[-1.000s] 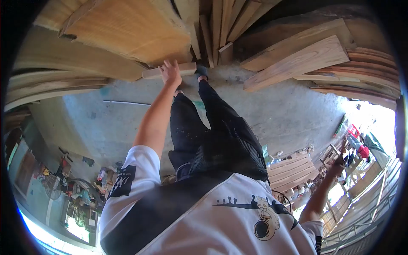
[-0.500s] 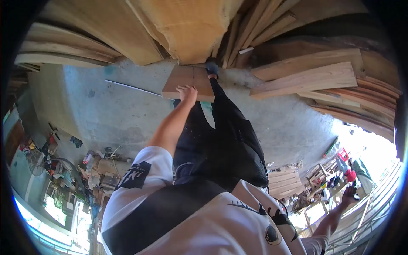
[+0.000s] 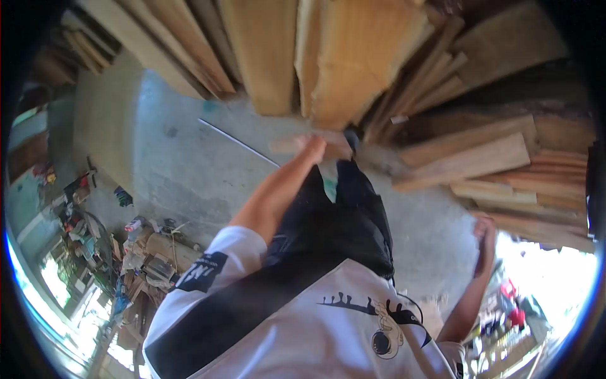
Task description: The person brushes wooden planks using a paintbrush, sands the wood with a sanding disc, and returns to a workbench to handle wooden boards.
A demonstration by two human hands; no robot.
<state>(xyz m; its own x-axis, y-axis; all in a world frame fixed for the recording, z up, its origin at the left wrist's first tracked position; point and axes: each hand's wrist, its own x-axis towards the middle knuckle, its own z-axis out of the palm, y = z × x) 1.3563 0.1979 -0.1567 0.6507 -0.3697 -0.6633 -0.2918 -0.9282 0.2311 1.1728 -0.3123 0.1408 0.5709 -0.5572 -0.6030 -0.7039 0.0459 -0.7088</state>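
Near the middle of the view my left hand (image 3: pixel 310 149) is closed on the edge of a short wooden block (image 3: pixel 285 146), which hangs in front of my legs and is smeared by motion. The block's edge shows on both sides of the hand. Out to the right, my right hand (image 3: pixel 484 227) is raised over the floor near the stacked boards, touching nothing that I can make out. Its fingers are blurred, and how far they are curled is unclear.
Tall planks (image 3: pixel 259 57) and a wide light slab (image 3: pixel 360 57) lean at the top. More boards (image 3: pixel 467 164) lie stacked at the right. A thin rod (image 3: pixel 237 140) lies on the concrete floor (image 3: pixel 189 170). Clutter (image 3: pixel 151 259) fills the lower left.
The view has turned, and the planks have shifted right. The block swung from edge-on to showing its broad face, then to a narrow edge again. My right hand has moved up from the lower right.
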